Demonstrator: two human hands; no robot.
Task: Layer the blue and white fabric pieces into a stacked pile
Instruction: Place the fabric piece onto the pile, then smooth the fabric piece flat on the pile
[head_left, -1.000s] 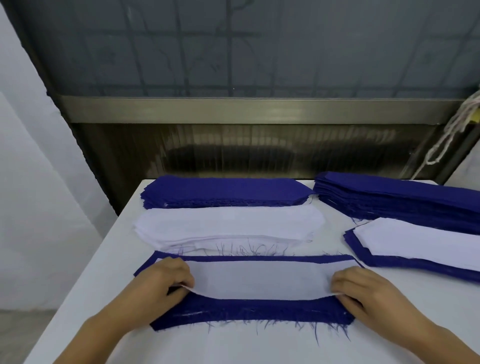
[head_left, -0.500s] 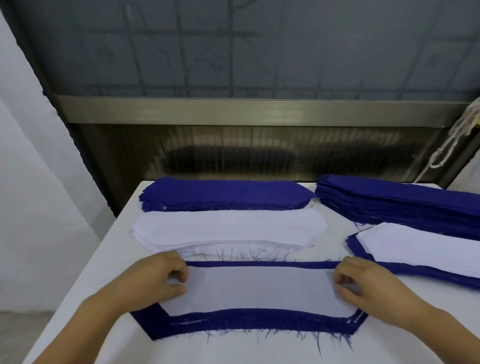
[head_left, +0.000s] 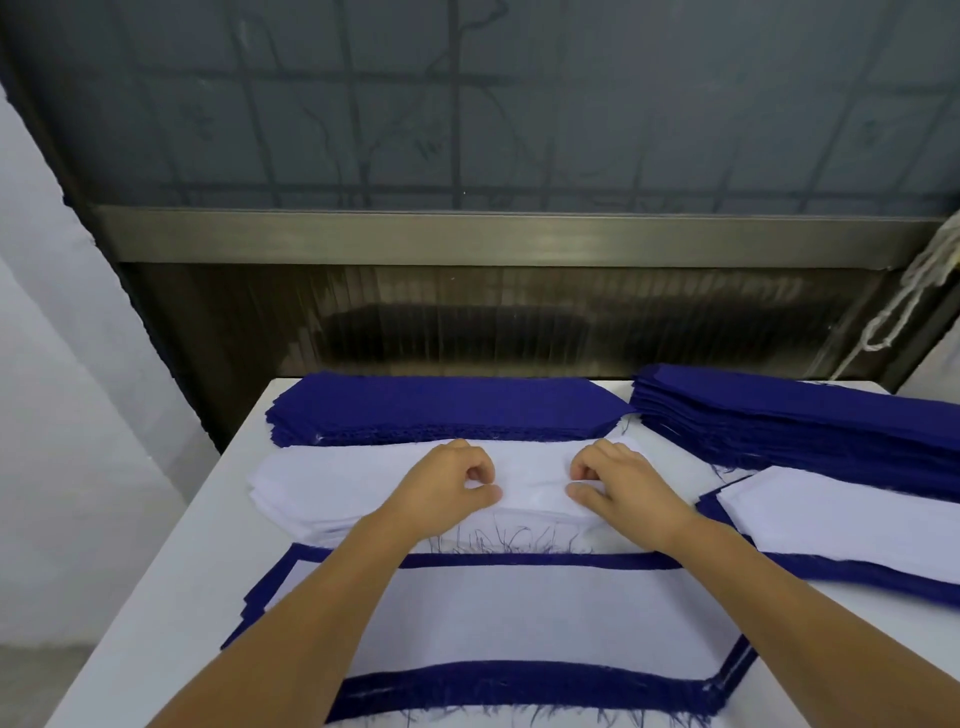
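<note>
Both hands, left hand (head_left: 447, 486) and right hand (head_left: 621, 488), rest with curled fingers pinching the top sheet of the white pile (head_left: 332, 483), between the blue pile (head_left: 441, 405) and the layered stack (head_left: 519, 613) nearest the person.

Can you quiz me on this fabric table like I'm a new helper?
1. True or false: both hands rest on the white stack.
2. What lies nearest the person? A) a bare blue piece B) a white piece on a blue piece C) scissors
3. Fill in: behind the white stack sits a ___ stack.

Key:
1. True; the left hand and right hand pinch its top layer.
2. B
3. blue
</note>
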